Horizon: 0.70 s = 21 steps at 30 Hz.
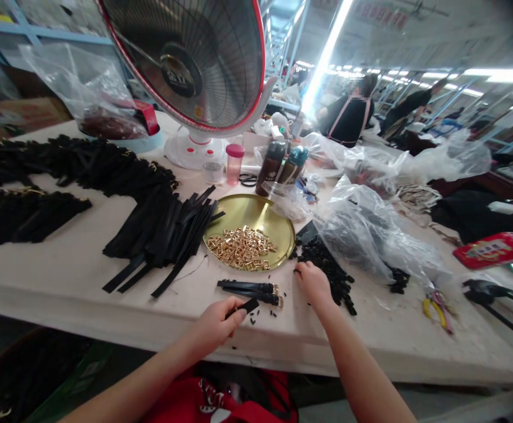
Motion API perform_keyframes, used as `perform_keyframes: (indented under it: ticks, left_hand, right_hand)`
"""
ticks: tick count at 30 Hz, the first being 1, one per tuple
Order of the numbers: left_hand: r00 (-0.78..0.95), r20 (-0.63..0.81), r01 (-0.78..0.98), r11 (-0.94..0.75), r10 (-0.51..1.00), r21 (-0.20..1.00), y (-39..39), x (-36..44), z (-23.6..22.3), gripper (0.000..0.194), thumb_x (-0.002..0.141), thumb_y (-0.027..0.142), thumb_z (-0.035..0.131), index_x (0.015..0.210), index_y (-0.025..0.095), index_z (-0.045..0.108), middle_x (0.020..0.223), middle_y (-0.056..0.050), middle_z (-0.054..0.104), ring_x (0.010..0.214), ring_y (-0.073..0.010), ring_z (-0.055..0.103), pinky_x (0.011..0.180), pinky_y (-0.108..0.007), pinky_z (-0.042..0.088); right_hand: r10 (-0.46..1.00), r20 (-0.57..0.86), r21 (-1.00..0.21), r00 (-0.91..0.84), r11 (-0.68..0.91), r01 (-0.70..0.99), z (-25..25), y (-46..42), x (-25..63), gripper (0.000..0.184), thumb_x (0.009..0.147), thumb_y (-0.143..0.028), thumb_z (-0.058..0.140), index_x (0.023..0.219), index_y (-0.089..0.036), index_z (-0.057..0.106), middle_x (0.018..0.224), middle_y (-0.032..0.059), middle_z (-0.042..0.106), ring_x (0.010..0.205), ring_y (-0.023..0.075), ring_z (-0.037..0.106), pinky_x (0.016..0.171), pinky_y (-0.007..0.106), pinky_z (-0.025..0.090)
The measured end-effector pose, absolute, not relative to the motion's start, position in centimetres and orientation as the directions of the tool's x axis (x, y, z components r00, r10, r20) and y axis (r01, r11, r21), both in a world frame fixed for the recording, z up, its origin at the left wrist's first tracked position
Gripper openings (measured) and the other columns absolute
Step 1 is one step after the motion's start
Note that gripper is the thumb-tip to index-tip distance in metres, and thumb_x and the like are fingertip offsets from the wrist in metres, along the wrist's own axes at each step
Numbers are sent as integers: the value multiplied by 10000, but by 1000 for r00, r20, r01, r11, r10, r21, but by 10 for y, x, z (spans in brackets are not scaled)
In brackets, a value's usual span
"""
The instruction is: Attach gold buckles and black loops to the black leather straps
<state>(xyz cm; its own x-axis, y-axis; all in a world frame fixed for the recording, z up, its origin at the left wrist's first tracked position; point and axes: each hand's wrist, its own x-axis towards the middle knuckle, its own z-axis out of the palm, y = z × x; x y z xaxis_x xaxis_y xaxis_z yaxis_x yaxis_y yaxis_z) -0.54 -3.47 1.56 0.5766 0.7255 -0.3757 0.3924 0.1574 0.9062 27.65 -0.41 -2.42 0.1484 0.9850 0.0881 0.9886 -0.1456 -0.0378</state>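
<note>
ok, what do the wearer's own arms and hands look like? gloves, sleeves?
Bare left hand and bare right hand, no gloves; bare forearms, no sleeves, watch or band visible. Rings: too small to tell. Red cloth with white markings shows at the lap.

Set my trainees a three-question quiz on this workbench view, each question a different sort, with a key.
1. Open question: What is heaped in the round tray?
2. True or false: The person's right hand is inside the tray.
3. Fill in: The person's left hand holds a black ____.

Key:
1. Gold-coloured buckles.
2. False; the right hand is by the pile of small black pieces, outside the tray.
3. Strip.
</note>
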Motion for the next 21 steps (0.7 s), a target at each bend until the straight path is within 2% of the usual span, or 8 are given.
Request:
perform_keyframes:
  ticks: [5,9,12,16,21]
  left_hand:
    - [577,-389,371,194,718,908,-38,-7,5,308,796,469,416,825,170,483,522,74,408,418,-69,356,407,-175,285]
    - [593,-381,355,195,710,915,-37,-2,8,309,792,465,415,837,170,491,549,68,410,433,-71,355,406,-175,288]
    - [588,-364,355,174,722,918,-35,-1,13,312,797,459,413,854,164,498,553,64,406,444,-73,361,412,-173,297]
    - [562,-375,368,184,737,912,-33,-6,12,347,801,471,408,919,160,505,549,63,395,457,-85,387,417,-181,320]
    - [553,-395,362,215,733,907,-31,-8,5,348,804,484,404,888,161,504,540,66,390,447,-86,376,399,-182,304]
  right_hand:
    - [996,36,26,82,-83,996,-12,-30,285,122,793,-198,508,821,-194,626,812,58,610,757,175,570,654,260,349]
    - [991,97,37,87,-91,995,-3,-9,287,201,850,-256,429,951,-190,589,938,70,600,831,171,570,696,252,357]
    - [984,141,43,113,-120,992,-7,23,282,223,841,-271,441,1001,-168,556,966,91,591,827,182,574,673,260,360]
    - [981,152,58,117,-127,990,-18,43,276,196,804,-255,481,945,-146,563,885,99,605,753,195,579,617,273,349]
    - [992,122,87,24,-35,996,-18,12,284,107,774,-193,489,772,-175,595,825,76,612,755,196,560,638,280,341]
